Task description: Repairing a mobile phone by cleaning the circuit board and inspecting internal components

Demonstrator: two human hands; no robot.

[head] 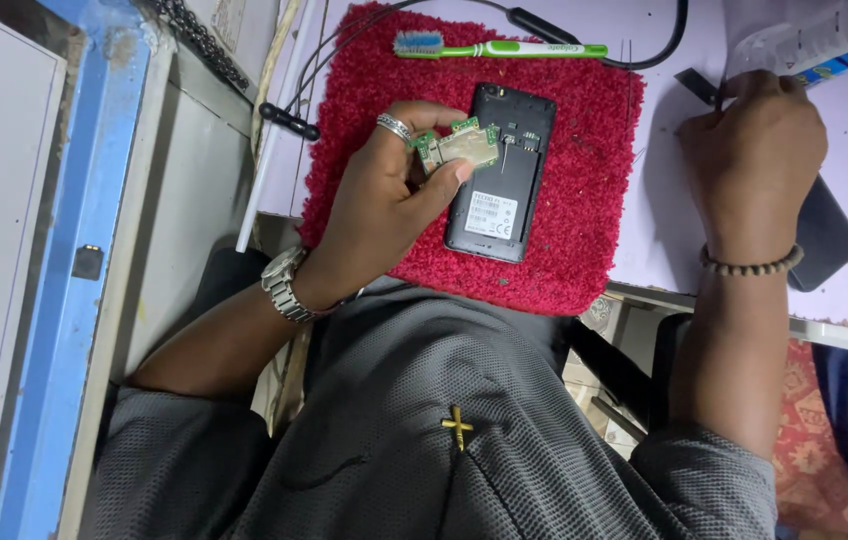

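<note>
small green circuit board (461,147) sits pinched in the left hand (389,200) fingers, just above the opened black phone (500,172) on the fuzzy red mat (584,150). right hand (752,150) fingers grip a dark thin tool (696,86) on the pale desk (659,220).

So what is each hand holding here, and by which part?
The left hand pinches a small green circuit board by its lower edge. The right hand grips a thin dark tool; where exactly is hidden.
</note>
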